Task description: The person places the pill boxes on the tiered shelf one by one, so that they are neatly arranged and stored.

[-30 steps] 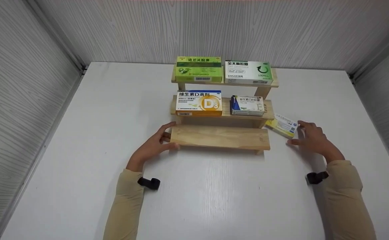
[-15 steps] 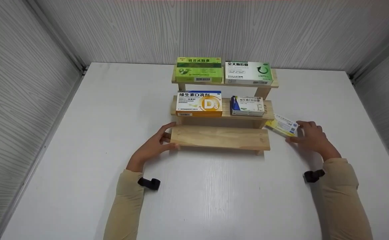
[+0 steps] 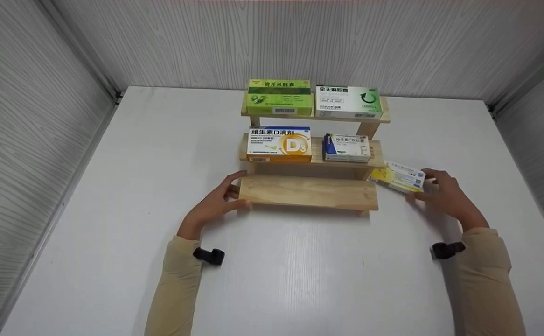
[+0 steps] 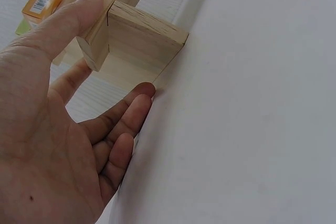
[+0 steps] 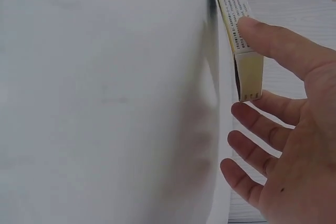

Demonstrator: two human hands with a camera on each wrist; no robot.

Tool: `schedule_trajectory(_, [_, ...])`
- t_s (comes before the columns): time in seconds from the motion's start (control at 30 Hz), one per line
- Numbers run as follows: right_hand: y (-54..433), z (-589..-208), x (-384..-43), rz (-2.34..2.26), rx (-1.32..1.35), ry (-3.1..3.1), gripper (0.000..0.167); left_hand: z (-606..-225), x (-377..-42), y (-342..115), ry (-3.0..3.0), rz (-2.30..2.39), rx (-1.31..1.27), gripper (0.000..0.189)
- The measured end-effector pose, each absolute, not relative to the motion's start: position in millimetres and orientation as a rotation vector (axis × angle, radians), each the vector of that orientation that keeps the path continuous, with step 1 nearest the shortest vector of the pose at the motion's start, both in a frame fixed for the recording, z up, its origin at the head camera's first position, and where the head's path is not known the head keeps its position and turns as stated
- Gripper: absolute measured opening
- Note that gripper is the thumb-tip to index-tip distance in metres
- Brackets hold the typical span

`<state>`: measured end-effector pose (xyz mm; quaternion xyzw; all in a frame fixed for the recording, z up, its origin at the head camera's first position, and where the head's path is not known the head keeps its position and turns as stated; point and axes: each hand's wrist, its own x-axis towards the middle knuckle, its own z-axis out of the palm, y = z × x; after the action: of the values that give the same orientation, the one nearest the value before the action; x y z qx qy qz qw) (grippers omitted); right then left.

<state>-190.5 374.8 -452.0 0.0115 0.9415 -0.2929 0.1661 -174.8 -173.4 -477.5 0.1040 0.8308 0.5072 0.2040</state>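
Observation:
A three-step wooden display rack point(image 3: 309, 191) stands on the table, its lowest step bare. My left hand point(image 3: 213, 205) grips the left end of that step, thumb at the front edge and index finger at the back; in the left wrist view the other fingers curl loosely beside the wooden end point(image 4: 147, 22). To the right of the rack, my right hand point(image 3: 447, 196) pinches a white and yellow medicine box point(image 3: 398, 177) by its right end. The right wrist view has the thumb on the printed side of the box point(image 5: 249, 72) and the index finger on its opposite side.
On the top step sit a green medicine box point(image 3: 279, 98) and a white-green one point(image 3: 348, 101). The middle step bears an orange-white vitamin D box point(image 3: 279, 144) and a smaller white-blue box point(image 3: 346, 148). Grey wood-grain walls point(image 3: 300, 42) enclose the white table point(image 3: 300, 270).
My right hand has closed in on the medicine box, then shifted slightly right with it, and the box has moved a little away from the rack. My left hand has stayed in place.

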Motion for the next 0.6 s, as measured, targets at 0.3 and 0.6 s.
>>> schedule_trajectory(0.3, [390.8, -440.0, -170.7, -0.957, 0.003, 2.690, 0.093, -478.2, -175.8, -173.1, 2.310, 1.427, 0.318, 0.081])
schedule_trajectory(0.6, [397.5, -434.6, -147.0, -0.969, -0.126, 2.715, 0.082, -478.2, -175.9, -172.7, 2.294, 1.449, 0.294, 0.082])
